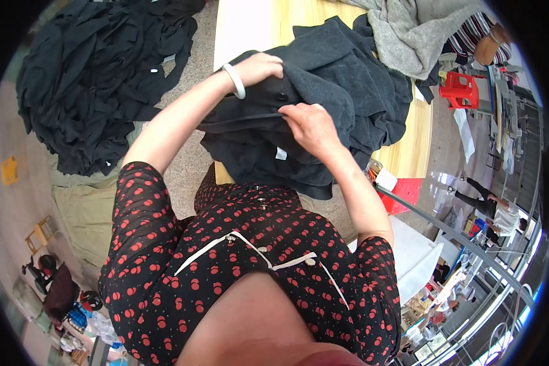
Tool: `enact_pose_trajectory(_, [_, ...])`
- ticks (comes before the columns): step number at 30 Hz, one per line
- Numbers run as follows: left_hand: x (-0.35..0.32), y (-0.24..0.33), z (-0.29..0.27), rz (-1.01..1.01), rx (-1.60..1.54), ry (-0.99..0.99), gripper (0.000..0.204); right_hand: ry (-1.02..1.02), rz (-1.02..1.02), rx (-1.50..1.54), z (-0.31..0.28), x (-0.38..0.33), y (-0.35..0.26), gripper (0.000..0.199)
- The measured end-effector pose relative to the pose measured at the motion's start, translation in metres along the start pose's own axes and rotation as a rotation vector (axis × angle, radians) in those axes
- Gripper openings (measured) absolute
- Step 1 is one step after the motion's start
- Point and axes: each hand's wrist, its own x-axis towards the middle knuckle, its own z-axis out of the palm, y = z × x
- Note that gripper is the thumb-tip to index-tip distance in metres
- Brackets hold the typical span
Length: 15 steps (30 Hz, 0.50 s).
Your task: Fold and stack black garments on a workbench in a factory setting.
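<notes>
Fingers (pixel 294 111) on creased dark cloth (pixel 341 82)

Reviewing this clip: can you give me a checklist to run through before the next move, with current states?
1. Left hand has hold of the dark cloth: ok, fingers curled on it.
2. Right hand grips it too: ok, thumb and fingers pinch an edge.
3. Cloth lies wholly on the table: not ok, part overhangs the near edge.
4. Grey garment clear of the dark cloth: not ok, they overlap.
5. Floor pile apart from both hands: ok.
6. Cloth's underside free of snags: cannot tell, hidden.
</notes>
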Motion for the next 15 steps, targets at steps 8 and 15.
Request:
enact_pose_trajectory(8, [-0.008,0.018,-0.004,-0.292,0.097,-0.095,0.023,-0.265,0.017,-0.074,-0.002,-0.007,0.005,0.008])
enact_pose_trajectory(15, [-0.028,0.004,-0.008,-0.213,0.270,-0.318,0.061,-0.258,0.059,-0.171,0.023,-0.008,0.014,0.009])
